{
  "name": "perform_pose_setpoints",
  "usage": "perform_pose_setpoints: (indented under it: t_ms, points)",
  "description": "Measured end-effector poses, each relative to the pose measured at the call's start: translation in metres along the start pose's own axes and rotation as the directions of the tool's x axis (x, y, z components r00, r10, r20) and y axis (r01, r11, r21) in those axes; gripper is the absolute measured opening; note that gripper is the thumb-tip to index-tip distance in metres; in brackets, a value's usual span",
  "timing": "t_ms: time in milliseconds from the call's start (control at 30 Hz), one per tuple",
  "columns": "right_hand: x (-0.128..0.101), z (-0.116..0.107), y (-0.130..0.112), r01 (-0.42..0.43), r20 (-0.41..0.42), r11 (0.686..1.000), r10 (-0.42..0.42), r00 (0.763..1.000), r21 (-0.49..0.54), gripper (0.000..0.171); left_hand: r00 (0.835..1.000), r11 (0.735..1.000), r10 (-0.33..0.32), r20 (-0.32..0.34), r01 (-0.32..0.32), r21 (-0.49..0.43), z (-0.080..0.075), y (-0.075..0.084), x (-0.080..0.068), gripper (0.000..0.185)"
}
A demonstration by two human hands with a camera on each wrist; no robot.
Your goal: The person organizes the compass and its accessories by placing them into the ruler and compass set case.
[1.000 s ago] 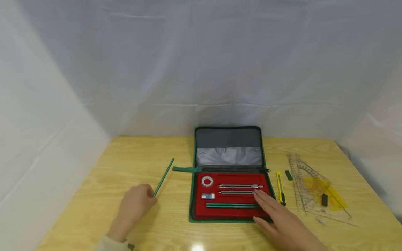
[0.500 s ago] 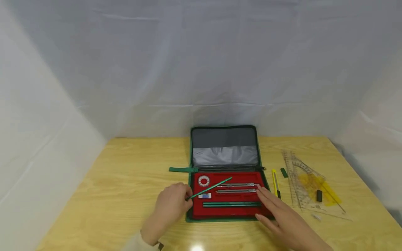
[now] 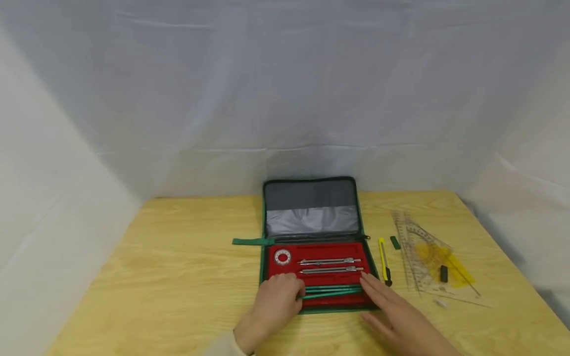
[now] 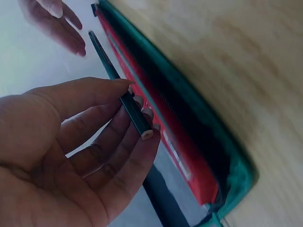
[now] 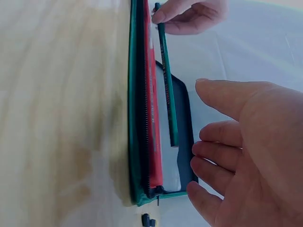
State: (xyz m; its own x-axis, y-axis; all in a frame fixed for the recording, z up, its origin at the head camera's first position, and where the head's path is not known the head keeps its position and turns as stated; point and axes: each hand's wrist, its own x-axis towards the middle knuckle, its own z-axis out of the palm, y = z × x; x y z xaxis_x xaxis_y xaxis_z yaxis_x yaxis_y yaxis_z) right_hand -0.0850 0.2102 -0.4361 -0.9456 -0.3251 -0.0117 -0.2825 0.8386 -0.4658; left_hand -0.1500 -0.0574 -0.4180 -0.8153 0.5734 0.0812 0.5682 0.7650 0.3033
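Observation:
My left hand (image 3: 277,299) pinches a green pencil (image 4: 135,111) near one end, between thumb and fingers. The pencil lies crosswise just above the red tray (image 3: 327,248) of an open zip case (image 3: 309,195). Two other green pencils (image 3: 331,287) rest in the tray behind it. My right hand (image 3: 398,314) stays at the tray's right edge with relaxed fingers and nothing in its grasp; the held pencil's far end points toward it. Farther back in the tray lie two silver compass-like tools (image 3: 330,261) and a white ring (image 3: 282,256). My left hand covers the tray's front left part.
Right of the case are a yellow cutter knife (image 3: 384,259), a small green block (image 3: 395,242) and overlapping clear set squares (image 3: 411,262) with a yellow piece and a black block (image 3: 444,274) on them. A green strap (image 3: 249,242) sticks out left.
My left hand has carried the pencil rightward from the bare table to over the front of the tray, turning it nearly parallel to the other pencils. My right hand stays by the case's right edge.

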Motion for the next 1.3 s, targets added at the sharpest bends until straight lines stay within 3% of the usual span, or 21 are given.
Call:
perform_pose_setpoints:
  t_ms: [400,667,800,900,1000,1100,1300]
  points:
    - [0.001,0.011,0.004,-0.012,0.117,1.0,0.011,0.993,0.003,0.071,0.999,1.0,0.023,-0.033,-0.023,0.014,0.008,0.001,-0.001,0.011]
    - [0.0,0.012,0.003,0.016,0.132,1.0,-0.015,0.991,-0.001,0.071,0.999,1.0,0.016,-0.051,-0.015,0.018,0.003,-0.003,-0.017,0.009]
    - [-0.003,0.014,0.006,0.038,0.168,0.999,-0.036,0.985,-0.009,0.076,0.996,0.999,0.042,0.074,-0.044,0.027,0.002,0.0,-0.029,0.031]
    - [-0.005,0.018,0.009,0.034,0.184,0.999,-0.032,0.982,-0.008,0.081,0.977,0.993,0.092,0.192,-0.104,0.051,0.004,0.001,-0.035,0.046]
    - [-0.004,0.024,0.01,0.04,0.182,0.999,-0.039,0.982,0.0,0.083,0.959,0.983,0.112,0.262,-0.146,0.115,0.008,0.0,-0.04,0.055]
    - [-0.002,0.03,0.009,0.018,0.204,1.0,-0.02,0.979,0.014,0.086,0.949,0.977,0.087,0.302,-0.141,0.161,0.01,-0.002,-0.042,0.062]
    - [-0.003,0.033,0.003,0.011,0.178,0.998,0.001,0.984,-0.063,0.087,0.946,0.978,0.043,0.322,-0.106,0.181,0.013,-0.004,-0.042,0.067]
